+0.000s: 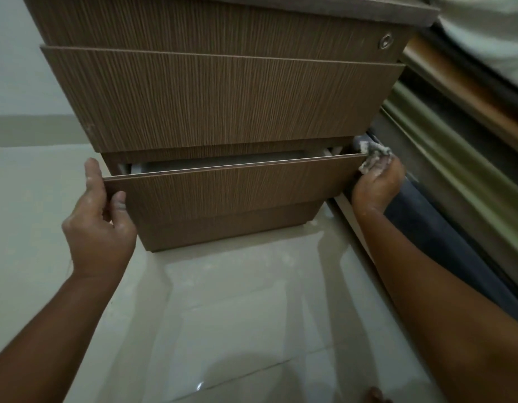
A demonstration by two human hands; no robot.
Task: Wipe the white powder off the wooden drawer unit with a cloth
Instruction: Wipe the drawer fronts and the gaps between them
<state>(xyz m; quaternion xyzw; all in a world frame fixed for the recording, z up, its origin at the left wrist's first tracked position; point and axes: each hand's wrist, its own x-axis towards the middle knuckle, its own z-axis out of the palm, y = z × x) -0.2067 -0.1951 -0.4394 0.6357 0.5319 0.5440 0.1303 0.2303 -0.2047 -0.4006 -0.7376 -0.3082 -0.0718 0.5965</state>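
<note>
My left hand pinches the left end of the bottom drawer: the thumb presses on the front face, the other fingers curl round the edge behind it, closed narrow on the panel. White dust clings to my fingertips and knuckles. My right hand is clenched around a bunched grey cloth, itself smeared with white powder, and holds it against the top right corner of the same drawer front. That palm is dusty too.

The bottom drawer stands pulled out a little, with a dark gap showing behind its top edge. It belongs to the wooden drawer unit, brown with a fine vertical grain, which stands on the floor directly before me. Above my drawer sits a larger drawer front, and above that the top one with a small round metal lock near its right end. I can read no brand, label or writing anywhere.

The unit rests on a pale glossy tiled floor that mirrors the light. A pale wall stands to the left. Close on the right, crowding my right wrist, lies a dark blue-grey roll, and beyond it olive-green and brown lengths that are too blurred to name. At the upper right hangs white bedding.
</note>
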